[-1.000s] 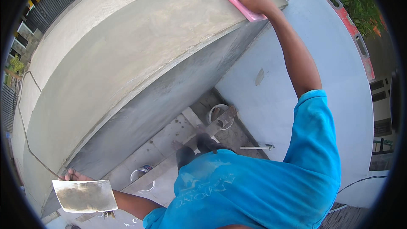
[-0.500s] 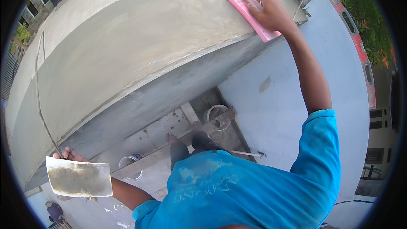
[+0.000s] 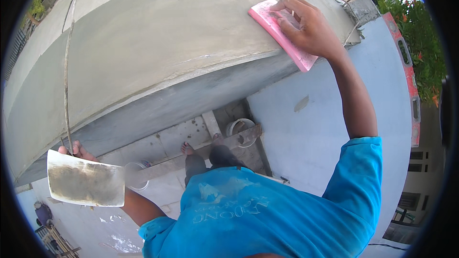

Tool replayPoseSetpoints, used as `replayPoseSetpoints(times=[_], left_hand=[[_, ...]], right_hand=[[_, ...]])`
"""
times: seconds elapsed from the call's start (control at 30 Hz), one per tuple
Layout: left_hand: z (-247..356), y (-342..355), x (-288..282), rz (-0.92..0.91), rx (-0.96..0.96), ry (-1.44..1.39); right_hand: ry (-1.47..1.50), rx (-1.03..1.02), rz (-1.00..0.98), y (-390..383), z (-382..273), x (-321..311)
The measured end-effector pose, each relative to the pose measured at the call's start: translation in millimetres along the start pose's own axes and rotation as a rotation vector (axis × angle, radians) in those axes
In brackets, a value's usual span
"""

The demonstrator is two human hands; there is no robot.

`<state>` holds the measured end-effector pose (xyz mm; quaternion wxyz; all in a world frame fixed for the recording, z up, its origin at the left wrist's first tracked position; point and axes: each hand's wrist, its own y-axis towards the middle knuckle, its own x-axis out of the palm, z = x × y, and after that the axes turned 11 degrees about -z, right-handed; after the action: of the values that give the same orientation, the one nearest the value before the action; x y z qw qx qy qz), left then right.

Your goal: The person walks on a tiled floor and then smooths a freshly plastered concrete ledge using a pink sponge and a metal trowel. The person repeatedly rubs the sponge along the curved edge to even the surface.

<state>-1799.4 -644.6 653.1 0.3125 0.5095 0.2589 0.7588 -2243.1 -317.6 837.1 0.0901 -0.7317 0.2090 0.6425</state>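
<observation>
My right hand (image 3: pixel 311 26) is closed on a pink plastering float (image 3: pixel 288 40), which lies on the smooth grey plaster of a wide ledge (image 3: pixel 167 28), close to its right end. One edge of the float overhangs the ledge's front edge. Low on the left, my left hand (image 3: pixel 82 152) holds a curved white board (image 3: pixel 86 179) smeared with grey-brown mortar. Its fingertips show above the board's top edge; the rest of the grip is hidden behind it. Beside those fingertips is the lower end of a bent metal rod (image 3: pixel 67 76) that runs up across the ledge.
Below, my feet stand by a plank (image 3: pixel 205 155) with a white bucket (image 3: pixel 240 126) at its right end. Another white bucket (image 3: pixel 138 181) is partly behind the plank. A pale blue wall (image 3: pixel 334 100) rises on the right, with a red spirit level (image 3: pixel 406 67) along its edge.
The view has shifted. My right hand and the float have slid slightly left, away from the ledge's right end. My left hand still holds the white board beside the rod.
</observation>
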Motion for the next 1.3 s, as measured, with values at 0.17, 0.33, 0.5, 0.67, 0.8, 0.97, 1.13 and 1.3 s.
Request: replayPoseSetpoints(times=[0.17,0.33,0.5,0.67,0.8,0.97,1.13,1.3], left_hand=[[-23,5,21,0.041,-0.048,-0.002],[-15,2,46,0.160,-0.102,0.199],[-21,4,64,0.397,-0.100,0.665],[-13,-2,65,0.555,-0.146,0.583],[-14,3,55,0.280,-0.166,-0.137],[-10,0,47,0.088,-0.188,-0.156],[-12,6,51,0.005,-0.112,-0.321],[4,5,56,0.302,-0.272,-0.030]], right_hand=[[-0.097,0.524,0.052,41,125,-13],[-0.046,0.071,0.191,165,7,40],[0.058,-0.325,-0.051,108,-122,50],[0.034,-0.002,-0.095,17,-48,8],[-0.111,0.352,-0.013,64,53,3],[-0.025,0.102,-0.057,202,-74,46],[0.042,-0.388,-0.034,183,-199,67],[0.158,-0.448,-0.182,81,-165,35]])
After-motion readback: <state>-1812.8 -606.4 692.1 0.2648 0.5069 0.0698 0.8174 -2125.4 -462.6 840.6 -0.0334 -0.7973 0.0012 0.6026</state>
